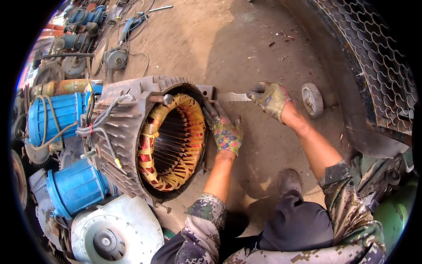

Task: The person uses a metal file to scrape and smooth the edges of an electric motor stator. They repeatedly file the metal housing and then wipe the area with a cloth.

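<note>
A large finned motor housing (114, 119) lies on its side at the middle left, its open end showing a copper winding (188, 163) bound with yellowish lacing; grey leads with yellow tips hang over its fins. My left hand (225, 132), in a flower-patterned glove, rests with fingers stretched against the housing's right rim, near a bracket with a hole. My right hand (270, 99), in a worn yellowish-grey glove, grips a flat metal blade (234, 97), which reaches left toward that bracket and the left hand's fingertips. Whether the blade touches them I cannot tell.
Blue motors (77, 189), a pale fan casing (132, 233) and several machines crowd the left. A power tool (127, 28) with cables lies at the upper left. A loose wheel (312, 100) sits right of my right hand, near a metal mesh frame (378, 53). My legs are below.
</note>
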A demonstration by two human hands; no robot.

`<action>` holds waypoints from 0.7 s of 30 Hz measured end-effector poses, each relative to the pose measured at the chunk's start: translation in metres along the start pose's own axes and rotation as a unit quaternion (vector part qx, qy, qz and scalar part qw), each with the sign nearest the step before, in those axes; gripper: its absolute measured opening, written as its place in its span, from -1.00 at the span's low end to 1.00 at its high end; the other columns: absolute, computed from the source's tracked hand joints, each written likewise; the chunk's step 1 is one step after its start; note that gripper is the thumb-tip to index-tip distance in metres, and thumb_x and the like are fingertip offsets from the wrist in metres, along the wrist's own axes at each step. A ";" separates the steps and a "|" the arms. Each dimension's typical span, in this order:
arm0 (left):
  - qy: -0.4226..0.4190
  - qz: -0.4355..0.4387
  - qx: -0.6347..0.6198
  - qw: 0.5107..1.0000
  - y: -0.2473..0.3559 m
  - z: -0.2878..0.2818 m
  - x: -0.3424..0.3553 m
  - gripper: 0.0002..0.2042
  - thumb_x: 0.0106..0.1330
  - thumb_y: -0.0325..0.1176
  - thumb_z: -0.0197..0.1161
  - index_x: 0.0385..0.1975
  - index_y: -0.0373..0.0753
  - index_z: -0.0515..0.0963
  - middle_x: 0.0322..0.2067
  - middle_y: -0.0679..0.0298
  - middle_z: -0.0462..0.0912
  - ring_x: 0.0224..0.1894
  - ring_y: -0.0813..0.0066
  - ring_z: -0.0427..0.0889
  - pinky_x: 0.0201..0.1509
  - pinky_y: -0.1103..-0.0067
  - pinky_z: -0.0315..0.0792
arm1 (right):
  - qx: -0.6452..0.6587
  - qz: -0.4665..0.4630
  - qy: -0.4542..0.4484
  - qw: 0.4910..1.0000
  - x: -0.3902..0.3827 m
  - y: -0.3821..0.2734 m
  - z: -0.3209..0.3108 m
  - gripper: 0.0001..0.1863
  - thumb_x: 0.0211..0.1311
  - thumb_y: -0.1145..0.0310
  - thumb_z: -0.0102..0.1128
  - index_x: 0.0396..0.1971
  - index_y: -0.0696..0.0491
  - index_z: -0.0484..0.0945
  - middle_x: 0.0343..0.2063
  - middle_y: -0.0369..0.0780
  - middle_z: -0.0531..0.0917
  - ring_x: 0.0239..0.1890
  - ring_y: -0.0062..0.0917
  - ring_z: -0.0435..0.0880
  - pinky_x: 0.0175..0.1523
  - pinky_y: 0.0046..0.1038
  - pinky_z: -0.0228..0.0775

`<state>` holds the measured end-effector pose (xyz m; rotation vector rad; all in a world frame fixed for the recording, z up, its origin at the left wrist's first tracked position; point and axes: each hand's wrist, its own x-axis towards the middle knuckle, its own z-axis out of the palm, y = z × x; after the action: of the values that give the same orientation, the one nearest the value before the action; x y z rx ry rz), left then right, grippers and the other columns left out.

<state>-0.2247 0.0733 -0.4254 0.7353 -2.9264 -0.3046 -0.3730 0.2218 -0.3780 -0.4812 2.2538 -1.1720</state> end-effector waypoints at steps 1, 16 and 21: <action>0.001 -0.007 0.029 1.000 -0.002 -0.001 0.003 -0.09 0.38 -0.18 0.33 0.53 -0.51 -0.09 0.55 -0.30 -0.13 0.59 -0.23 -0.07 0.65 0.17 -0.10 | 0.025 0.022 -0.010 0.999 0.000 -0.003 0.000 -0.67 0.33 0.12 0.34 -0.18 0.11 0.72 -0.43 -0.10 0.75 -0.43 -0.40 0.68 -0.25 -0.29 0.52; 0.023 -0.334 -0.633 0.698 0.003 0.014 -0.053 -0.64 0.57 -0.16 0.18 0.13 -0.32 0.56 -0.06 0.09 0.67 0.07 0.17 0.67 0.29 0.30 0.51 | 0.048 0.038 -0.057 0.996 -0.024 0.024 0.046 -0.65 0.33 0.03 0.33 -0.23 0.04 0.72 -0.39 -0.10 0.74 -0.36 -0.20 0.70 -0.18 -0.19 0.53; -0.001 -0.373 -0.850 0.373 -0.003 0.014 -0.026 -0.73 0.54 -0.10 0.20 0.00 -0.12 0.63 -0.18 0.34 0.68 0.04 0.34 0.63 0.37 0.20 0.41 | -0.036 -0.158 -0.001 0.987 -0.022 0.017 0.054 -0.68 0.32 0.08 0.34 -0.28 0.08 0.67 -0.42 -0.05 0.70 -0.37 -0.09 0.65 -0.20 -0.19 0.51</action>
<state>-0.2025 0.0861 -0.4414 1.1348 -0.5183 -2.4672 -0.3234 0.2094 -0.4110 -0.8933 2.2809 -1.2418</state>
